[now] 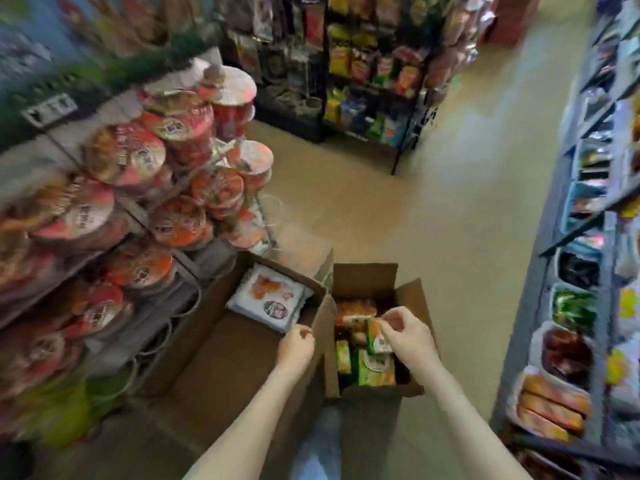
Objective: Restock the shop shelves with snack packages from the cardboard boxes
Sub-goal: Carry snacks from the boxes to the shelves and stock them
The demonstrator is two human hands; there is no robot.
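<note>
Your right hand (407, 336) pinches a glossy green-orange snack packet (377, 336) just above the open cardboard box (363, 282), which is packed with similar packets. Your left hand (296, 348) curls round its left flap (325, 317). Second brown box (214, 327) just beside it holds flat white packs (266, 299).

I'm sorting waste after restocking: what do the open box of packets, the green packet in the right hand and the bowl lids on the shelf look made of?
Open box: brown matte cardboard, creased flaps. Green packet, pinched by the right hand: probably thin printed plastic film, slightly glossy. Bowl lids: likely foil or coated paper, given their sheen; blur leaves it open.
</note>
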